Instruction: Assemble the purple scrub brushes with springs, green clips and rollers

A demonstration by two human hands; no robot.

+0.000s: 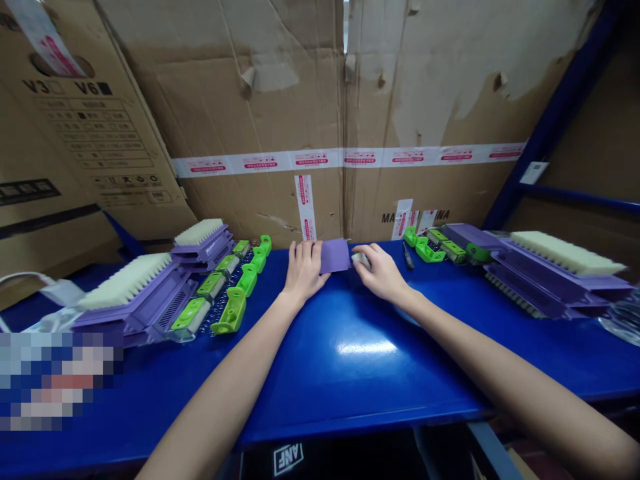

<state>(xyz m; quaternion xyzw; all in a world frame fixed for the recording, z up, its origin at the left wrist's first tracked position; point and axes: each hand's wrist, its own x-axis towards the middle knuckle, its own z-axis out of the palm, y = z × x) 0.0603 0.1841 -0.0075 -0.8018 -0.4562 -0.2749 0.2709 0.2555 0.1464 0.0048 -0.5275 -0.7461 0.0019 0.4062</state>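
My left hand (304, 272) is closed on the left end of a flat purple plastic part (335, 256) near the back of the blue table. Its fingers lie over the far side and its thumb along the near edge. Just right of that part, my right hand (380, 272) pinches a small pale grey block (361, 260) between thumb and fingers. A narrow gap separates the block from the purple part's right end. The fingers hide some of both things.
Purple housings with cream toothed pads (131, 280) stand left, beside several green-topped clear pieces (190, 317) and bright green brackets (233, 312). Similar purple housings (555, 277) and green brackets (430, 251) lie right, near a small dark tool (409, 256). Cardboard (260, 120) walls the back.
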